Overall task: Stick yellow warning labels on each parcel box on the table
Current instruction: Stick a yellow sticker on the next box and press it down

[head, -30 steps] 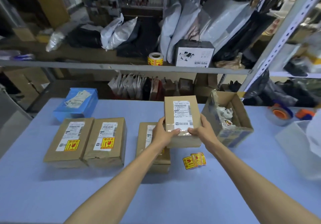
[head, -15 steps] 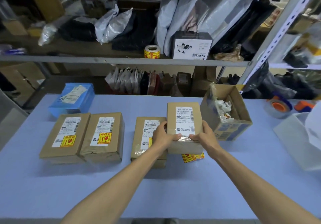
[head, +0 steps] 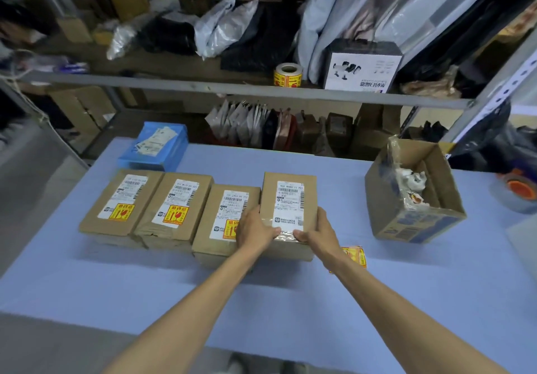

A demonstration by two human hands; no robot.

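Observation:
Several brown parcel boxes lie in a row on the blue table. The two left boxes each carry a yellow warning label. A third box shows a yellow label partly hidden by my left hand. Both hands grip the near end of the rightmost box, which bears only a white shipping label; my right hand holds its right corner. This box rests against the third one. Loose yellow labels lie on the table just right of my right wrist.
An open cardboard box with small items stands at the right. A blue packet lies at the back left. A tape dispenser sits at the far right edge. On the shelf behind stands a roll of yellow labels.
I lowered the unlabelled box from the air to the table and slid it left against the third box. The row now sits tightly together.

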